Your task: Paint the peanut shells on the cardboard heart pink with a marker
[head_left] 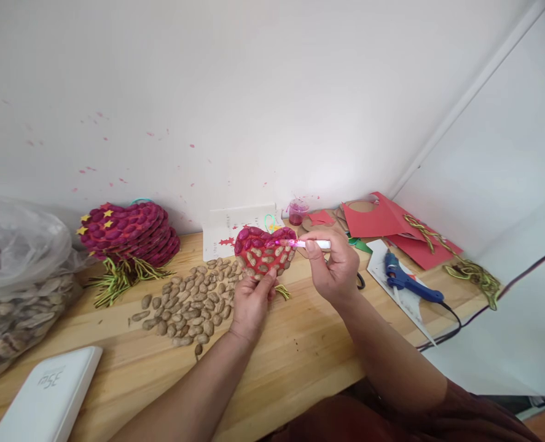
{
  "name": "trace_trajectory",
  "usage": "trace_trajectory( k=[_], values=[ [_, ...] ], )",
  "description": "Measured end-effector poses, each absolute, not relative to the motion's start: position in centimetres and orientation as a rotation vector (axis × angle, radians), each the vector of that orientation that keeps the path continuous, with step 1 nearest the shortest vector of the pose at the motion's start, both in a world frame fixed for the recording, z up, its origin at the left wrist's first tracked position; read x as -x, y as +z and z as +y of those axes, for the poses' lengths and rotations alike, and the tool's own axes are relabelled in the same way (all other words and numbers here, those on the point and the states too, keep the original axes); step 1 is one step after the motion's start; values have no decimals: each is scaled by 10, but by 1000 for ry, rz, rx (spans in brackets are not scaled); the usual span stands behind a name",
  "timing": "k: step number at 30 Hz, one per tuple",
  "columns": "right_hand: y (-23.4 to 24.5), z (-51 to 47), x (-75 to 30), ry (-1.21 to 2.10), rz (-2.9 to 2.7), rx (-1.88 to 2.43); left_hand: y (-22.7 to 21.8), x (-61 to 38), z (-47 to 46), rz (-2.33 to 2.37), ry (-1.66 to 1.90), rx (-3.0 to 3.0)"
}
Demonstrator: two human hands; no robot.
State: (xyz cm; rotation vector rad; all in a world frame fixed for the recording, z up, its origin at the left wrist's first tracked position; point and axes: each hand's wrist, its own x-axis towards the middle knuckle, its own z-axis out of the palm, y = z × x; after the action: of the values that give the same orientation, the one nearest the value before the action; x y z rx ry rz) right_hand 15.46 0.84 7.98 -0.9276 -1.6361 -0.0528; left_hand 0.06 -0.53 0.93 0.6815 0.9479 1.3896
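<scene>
My left hand [252,302] grips the lower edge of a red heart-shaped craft piece [267,259] covered with peanuts. Its upper peanuts are coloured magenta, while the lower ones keep their natural tan. In my right hand [333,267] is a white-handled paintbrush [317,244], pinched between thumb and fingers. The pink, wet-looking tip lies against the heart's upper right part. A short green-yellow tassel [282,291] hangs beneath the heart. Loose peanuts [193,304] are spread on the table to the left of my left hand.
Finished-looking magenta hearts [131,230] are stacked at left, beside a plastic bag of peanuts [18,313] and a white power bank [46,393]. Behind stand a cup of pink paint [297,212] and printed paper [214,230]. A blue glue gun [410,282], red card [373,216] and cord [477,279] lie right.
</scene>
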Motion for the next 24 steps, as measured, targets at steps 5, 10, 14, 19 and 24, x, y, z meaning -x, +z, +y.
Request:
trace_trajectory(
  k=[5,10,14,19,24],
  values=[
    [78,10,-156,-17,-1618,914,9,0,-6,957,1388,-705],
    [79,10,-155,-17,-1613,925,7,0,-6,960,1392,-671],
    [80,9,-154,-25,-1603,925,10,0,-7,948,1399,-667],
    [79,9,-154,-9,-1611,963,14,-1,-7,941,1398,-634],
    [80,9,-153,-50,-1619,960,17,0,-7,944,1389,-615]
  ],
)
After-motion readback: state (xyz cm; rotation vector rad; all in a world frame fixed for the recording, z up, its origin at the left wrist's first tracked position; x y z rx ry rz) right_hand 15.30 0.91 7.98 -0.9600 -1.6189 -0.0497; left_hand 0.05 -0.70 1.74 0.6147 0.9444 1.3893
